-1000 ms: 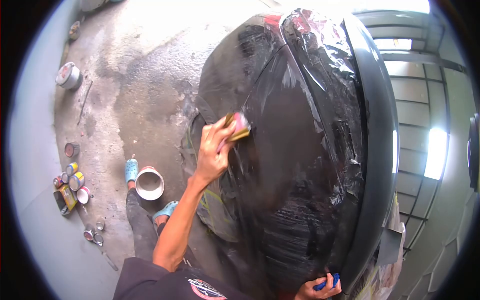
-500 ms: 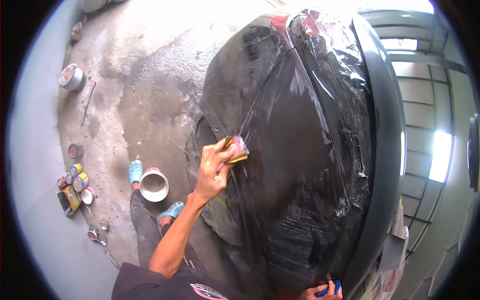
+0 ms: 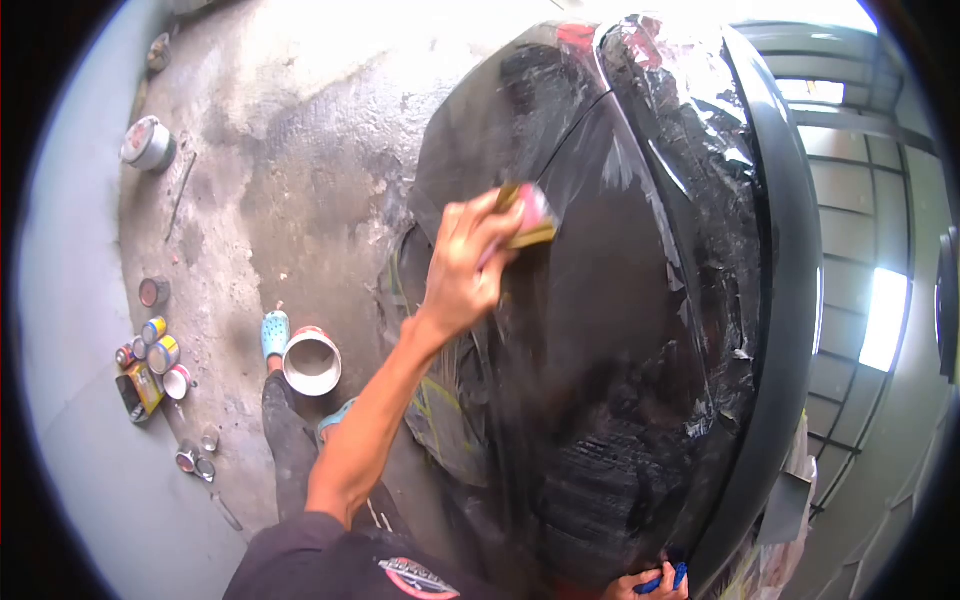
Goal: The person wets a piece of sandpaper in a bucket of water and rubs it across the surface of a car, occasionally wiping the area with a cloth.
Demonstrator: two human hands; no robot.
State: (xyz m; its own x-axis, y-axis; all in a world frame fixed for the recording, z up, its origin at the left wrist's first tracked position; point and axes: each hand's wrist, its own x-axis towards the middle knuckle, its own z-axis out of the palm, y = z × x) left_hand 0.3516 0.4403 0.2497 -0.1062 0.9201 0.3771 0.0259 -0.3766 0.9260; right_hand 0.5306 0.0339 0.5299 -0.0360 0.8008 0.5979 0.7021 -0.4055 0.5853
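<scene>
My left hand (image 3: 470, 255) reaches over a dark vehicle body panel (image 3: 610, 270) and grips a pink block wrapped in yellowish sheet (image 3: 535, 215), held against the panel near a seam line. The hand and block are slightly blurred. At the bottom right edge, my right hand (image 3: 645, 583) is closed around a blue object (image 3: 662, 580) beside the lower part of the panel; the object's shape is partly hidden by the fingers.
A white bucket (image 3: 312, 362) stands on the concrete floor beside my feet in blue clogs (image 3: 275, 335). Several cans (image 3: 165, 350) and a yellow-black container (image 3: 140, 390) lie at the left. A larger tub (image 3: 148, 145) sits farther up by the wall.
My left hand has moved up and to the right along the panel with the block. My right hand stays low at the edge with the blue object. The view has shifted slightly.
</scene>
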